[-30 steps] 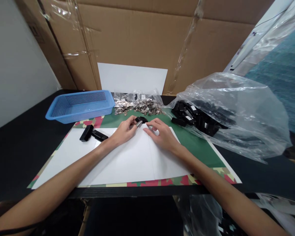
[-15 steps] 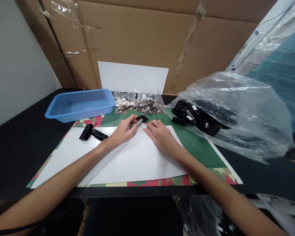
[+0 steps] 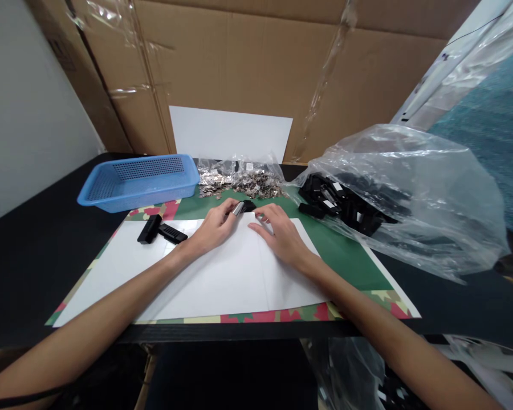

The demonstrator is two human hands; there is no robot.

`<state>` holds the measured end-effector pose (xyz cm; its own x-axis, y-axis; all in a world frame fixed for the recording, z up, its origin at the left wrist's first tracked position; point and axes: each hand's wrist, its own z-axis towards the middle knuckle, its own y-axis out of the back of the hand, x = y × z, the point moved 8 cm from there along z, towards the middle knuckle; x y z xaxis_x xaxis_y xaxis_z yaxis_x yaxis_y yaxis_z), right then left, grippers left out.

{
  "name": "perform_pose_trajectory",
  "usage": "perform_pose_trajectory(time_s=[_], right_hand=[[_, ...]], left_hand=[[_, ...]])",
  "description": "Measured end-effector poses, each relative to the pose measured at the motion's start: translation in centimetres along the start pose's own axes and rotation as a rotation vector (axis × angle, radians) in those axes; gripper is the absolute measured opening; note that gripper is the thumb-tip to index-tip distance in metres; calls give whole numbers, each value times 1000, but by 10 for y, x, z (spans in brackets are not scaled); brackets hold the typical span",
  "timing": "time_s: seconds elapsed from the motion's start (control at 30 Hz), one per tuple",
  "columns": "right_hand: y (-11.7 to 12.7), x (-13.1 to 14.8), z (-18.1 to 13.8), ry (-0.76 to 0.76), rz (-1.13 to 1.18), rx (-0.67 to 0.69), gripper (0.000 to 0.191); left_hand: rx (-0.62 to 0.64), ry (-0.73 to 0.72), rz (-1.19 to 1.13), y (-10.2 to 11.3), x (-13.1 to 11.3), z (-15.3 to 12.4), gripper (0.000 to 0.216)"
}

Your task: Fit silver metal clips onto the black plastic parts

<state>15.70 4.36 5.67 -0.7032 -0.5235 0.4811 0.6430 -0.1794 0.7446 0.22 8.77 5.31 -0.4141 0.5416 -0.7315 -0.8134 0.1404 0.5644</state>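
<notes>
My left hand (image 3: 214, 228) is closed, pinching a small silver metal clip (image 3: 238, 209) against a small black plastic part (image 3: 248, 205) at the far edge of the white paper sheet (image 3: 222, 279). My right hand (image 3: 280, 230) rests on the paper beside it, fingers curled, its fingertips touching the same black part. Two more black plastic parts (image 3: 160, 230) lie on the paper to the left of my left hand.
A blue mesh basket (image 3: 139, 181) stands at the back left. A small bag of silver metal clips (image 3: 239, 179) lies behind my hands. A large clear bag of black parts (image 3: 367, 193) is at the right. Cardboard walls rise behind; a patterned mat (image 3: 350, 262) lies under the paper.
My left fingers have tilted the silver clip slightly up and back toward the black part. Both hands stay at the same spot.
</notes>
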Motion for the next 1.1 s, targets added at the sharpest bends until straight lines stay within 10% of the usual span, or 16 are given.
perform_pose_trajectory(time_s=[0.73, 0.87, 1.1], right_hand=[[29, 8, 0, 15, 192, -214, 7], [43, 11, 1, 52, 163, -239, 34], [50, 15, 1, 166, 69, -270, 15]], left_hand=[[-92, 52, -244, 5, 8, -1, 10], [29, 116, -491, -5, 5, -2, 17], [281, 298, -552, -31, 14, -4, 33]])
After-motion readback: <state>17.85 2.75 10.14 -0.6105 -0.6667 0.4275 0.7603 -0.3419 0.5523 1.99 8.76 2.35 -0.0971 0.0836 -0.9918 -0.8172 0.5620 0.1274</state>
